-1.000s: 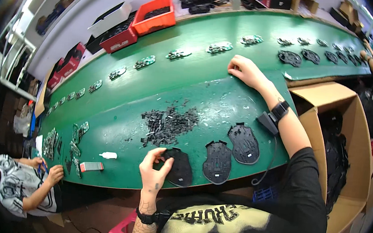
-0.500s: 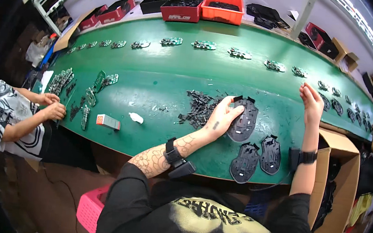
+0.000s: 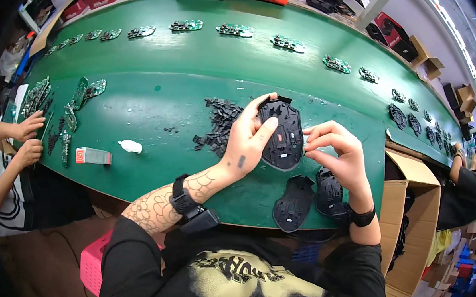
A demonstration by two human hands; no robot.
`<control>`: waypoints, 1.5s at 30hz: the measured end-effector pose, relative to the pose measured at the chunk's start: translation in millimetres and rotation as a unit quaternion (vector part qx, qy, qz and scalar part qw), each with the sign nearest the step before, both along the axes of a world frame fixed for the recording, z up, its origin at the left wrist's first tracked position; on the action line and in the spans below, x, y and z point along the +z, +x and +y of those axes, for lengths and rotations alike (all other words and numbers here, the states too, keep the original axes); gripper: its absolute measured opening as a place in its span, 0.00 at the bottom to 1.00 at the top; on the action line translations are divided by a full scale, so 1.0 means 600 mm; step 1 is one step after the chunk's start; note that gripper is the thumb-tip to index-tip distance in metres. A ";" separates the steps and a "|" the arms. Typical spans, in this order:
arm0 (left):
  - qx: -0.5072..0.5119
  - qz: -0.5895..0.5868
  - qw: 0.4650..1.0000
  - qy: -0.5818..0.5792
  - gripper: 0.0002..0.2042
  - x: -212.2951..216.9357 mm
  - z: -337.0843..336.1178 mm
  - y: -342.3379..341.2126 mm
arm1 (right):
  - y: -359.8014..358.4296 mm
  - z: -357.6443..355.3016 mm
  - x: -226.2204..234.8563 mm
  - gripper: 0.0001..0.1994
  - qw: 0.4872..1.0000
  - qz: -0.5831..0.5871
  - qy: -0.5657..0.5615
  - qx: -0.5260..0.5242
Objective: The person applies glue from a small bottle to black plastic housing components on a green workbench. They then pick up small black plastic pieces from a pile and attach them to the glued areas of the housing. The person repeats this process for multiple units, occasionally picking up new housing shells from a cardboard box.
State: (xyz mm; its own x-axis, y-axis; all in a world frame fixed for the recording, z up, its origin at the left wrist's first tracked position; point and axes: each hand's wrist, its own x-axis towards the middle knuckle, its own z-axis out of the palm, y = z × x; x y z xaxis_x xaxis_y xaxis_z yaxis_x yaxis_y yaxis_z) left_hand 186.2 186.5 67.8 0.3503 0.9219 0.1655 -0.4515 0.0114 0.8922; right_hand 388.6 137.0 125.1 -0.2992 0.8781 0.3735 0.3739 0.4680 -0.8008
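My left hand grips a black plastic mouse base shell, thumb on its inner face, tilted up above the green bench. Close by the shell's right edge is my right hand. Its thumb and fingertips come together in a pinch; anything between them is too small to make out. Below, two more base shells, one on the left and one on the right, lie on the bench near its front edge. My right forearm partly covers the right one. Small black plastic pieces are heaped beside my left hand.
A small white bottle and a little carton lie to the left. Farther left, a co-worker's hands are near circuit boards. More boards line the green belt. An open cardboard box stands at right.
My right hand has come down and left from its raised place to beside the held shell. My left hand still holds the shell. The whole view has shifted.
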 end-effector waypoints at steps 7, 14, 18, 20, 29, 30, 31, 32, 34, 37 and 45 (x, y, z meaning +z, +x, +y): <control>-0.001 0.042 0.999 0.031 0.23 0.000 -0.002 0.001 | -0.007 0.001 -0.007 0.07 0.999 -0.053 -0.005 -0.004; -0.003 0.081 0.996 0.035 0.23 0.002 -0.003 -0.006 | -0.014 0.000 -0.011 0.07 0.996 -0.091 0.014 -0.018; 0.027 0.120 0.990 0.068 0.23 -0.007 -0.002 -0.003 | -0.017 0.000 -0.012 0.08 0.992 -0.119 0.028 -0.015; 0.043 0.127 0.988 0.078 0.23 -0.013 -0.003 -0.001 | -0.022 -0.002 -0.012 0.09 0.991 -0.132 0.028 -0.015; 0.036 0.093 0.990 0.097 0.23 0.008 0.015 -0.014 | -0.023 0.011 -0.013 0.12 0.988 0.064 -0.124 -0.064; 0.036 0.081 0.992 0.091 0.23 0.019 0.019 -0.021 | -0.026 0.021 -0.005 0.12 0.992 0.046 -0.086 -0.080; 0.055 0.069 0.992 0.093 0.23 0.032 0.023 -0.029 | -0.028 0.028 0.006 0.12 0.994 0.028 -0.048 -0.098; 0.096 0.059 0.989 0.098 0.22 0.022 0.041 -0.036 | -0.029 0.036 0.022 0.11 0.993 0.004 -0.024 -0.112; 0.161 -0.006 0.983 0.090 0.21 0.025 0.065 -0.047 | -0.039 0.047 0.052 0.08 0.990 -0.046 -0.049 -0.123; 0.213 -0.044 0.975 0.051 0.19 0.009 0.095 -0.061 | -0.058 0.075 0.049 0.08 0.978 -0.165 -0.074 -0.104; 0.232 -0.036 0.970 0.060 0.19 -0.002 0.107 -0.074 | -0.097 0.134 -0.020 0.08 0.944 -0.317 -0.039 -0.088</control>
State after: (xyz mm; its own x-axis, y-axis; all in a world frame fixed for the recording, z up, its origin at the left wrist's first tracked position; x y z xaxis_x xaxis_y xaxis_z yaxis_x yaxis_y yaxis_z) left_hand 141.7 250.5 66.7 -0.1148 0.9499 0.2908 -0.4434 -0.3110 0.8407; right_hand 330.2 217.1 113.2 -0.2872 0.9526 0.1005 0.8557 0.3023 -0.4200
